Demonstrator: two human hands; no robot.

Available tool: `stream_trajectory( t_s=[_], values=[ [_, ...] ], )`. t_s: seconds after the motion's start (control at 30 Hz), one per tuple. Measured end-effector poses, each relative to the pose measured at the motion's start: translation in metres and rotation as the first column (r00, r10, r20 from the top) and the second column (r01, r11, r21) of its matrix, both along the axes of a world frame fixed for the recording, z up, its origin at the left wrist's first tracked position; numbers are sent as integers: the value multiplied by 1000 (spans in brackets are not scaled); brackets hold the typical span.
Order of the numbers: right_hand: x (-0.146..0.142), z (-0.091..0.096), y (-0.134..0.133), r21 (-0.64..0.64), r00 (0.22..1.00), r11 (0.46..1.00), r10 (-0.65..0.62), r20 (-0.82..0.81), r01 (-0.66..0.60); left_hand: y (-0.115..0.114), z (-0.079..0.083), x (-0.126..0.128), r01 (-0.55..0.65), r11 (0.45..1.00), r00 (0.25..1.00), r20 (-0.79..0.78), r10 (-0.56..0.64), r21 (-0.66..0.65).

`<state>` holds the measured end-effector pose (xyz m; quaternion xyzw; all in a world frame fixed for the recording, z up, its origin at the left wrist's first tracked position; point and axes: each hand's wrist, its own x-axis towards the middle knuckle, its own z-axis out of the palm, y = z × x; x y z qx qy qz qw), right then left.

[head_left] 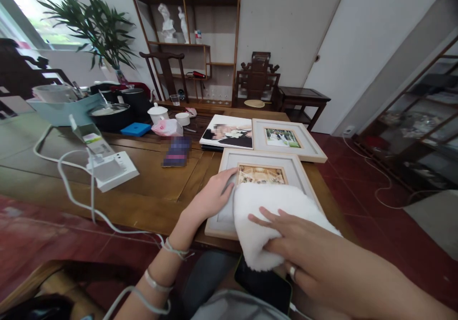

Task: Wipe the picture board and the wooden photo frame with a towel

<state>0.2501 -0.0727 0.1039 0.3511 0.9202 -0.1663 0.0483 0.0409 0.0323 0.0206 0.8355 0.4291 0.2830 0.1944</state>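
A light wooden picture frame (229, 160) lies flat on the wooden table (150, 181) right in front of me. My left hand (213, 196) rests flat on the frame's left side, fingers stretched out. My right hand (304, 248) presses a fluffy white cloth (265, 205) onto the lower part of the frame, fingers spread over the cloth. A ring shows on one right finger. The cloth hides the frame's lower right part.
A second frame (286, 139) and a photo print (229, 131) lie further back. A white power strip (110, 167) with cables, a phone (177, 151), a blue box (135, 129), bowls and cups sit to the left. A dark phone (265, 284) lies on my lap. Shelves and chairs stand behind.
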Motion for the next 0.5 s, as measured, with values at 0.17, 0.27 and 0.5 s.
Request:
stream_trajectory(
  t_s=[0.17,0.27,0.5],
  values=[
    [10,-26,26,71,988,986,-148,-54,151,0,0,0,6,1000,1000,13,-6,10],
    [16,-44,52,212,973,950,-220,-69,230,-1,1,1,12,1000,1000,26,-12,15],
    [5,-49,99,356,957,891,-288,-36,282,-3,5,2,20,1000,997,72,-20,6]
  ],
)
